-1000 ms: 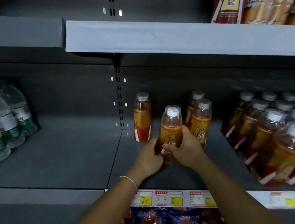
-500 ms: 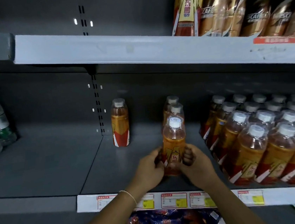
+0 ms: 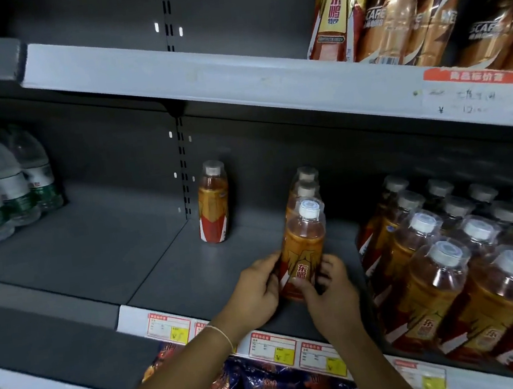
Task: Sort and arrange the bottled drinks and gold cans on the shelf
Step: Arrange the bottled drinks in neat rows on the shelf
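A dark grey metal shelf (image 3: 167,268) fills a dim shop bay. Near its front edge an orange drink bottle (image 3: 303,253) stands upright, gripped low from both sides. The left hand (image 3: 257,293) wraps its left flank and the right hand (image 3: 331,301) curls round its right, fingers hiding the base. Two like bottles (image 3: 303,185) line up straight behind it. Bare shelf opens out to the left, broken only by a lone bottle (image 3: 213,202) near the back wall, with water bottles (image 3: 8,190) far left. A packed block of bottles (image 3: 449,268) crowds close beside the right hand. The upper shelf (image 3: 203,75) carries a gold can (image 3: 331,9) and coffee bottles (image 3: 394,12). Price tags (image 3: 168,327) line the front lip above snack bags (image 3: 270,384).
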Demonstrator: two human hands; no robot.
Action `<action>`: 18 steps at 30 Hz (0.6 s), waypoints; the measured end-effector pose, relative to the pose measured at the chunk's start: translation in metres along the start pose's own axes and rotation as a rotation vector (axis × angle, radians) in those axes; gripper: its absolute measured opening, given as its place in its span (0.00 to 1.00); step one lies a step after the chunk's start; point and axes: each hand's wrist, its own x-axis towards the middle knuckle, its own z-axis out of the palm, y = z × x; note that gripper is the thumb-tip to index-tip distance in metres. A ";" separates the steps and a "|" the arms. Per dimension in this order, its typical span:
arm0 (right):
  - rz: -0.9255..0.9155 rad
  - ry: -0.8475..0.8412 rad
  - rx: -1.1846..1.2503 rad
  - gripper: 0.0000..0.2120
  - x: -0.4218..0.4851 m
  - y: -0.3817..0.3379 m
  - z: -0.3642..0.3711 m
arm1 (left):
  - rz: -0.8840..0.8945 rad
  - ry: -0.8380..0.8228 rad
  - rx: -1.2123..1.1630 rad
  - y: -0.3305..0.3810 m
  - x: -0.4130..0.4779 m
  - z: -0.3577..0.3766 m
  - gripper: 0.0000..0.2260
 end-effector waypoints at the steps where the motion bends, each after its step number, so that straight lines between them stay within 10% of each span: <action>1: -0.009 0.025 -0.020 0.27 0.000 0.000 0.000 | 0.014 0.014 0.021 0.000 0.000 0.001 0.22; 18: -0.057 0.079 -0.291 0.15 -0.003 -0.010 -0.004 | -0.033 -0.015 -0.100 -0.003 -0.001 -0.001 0.21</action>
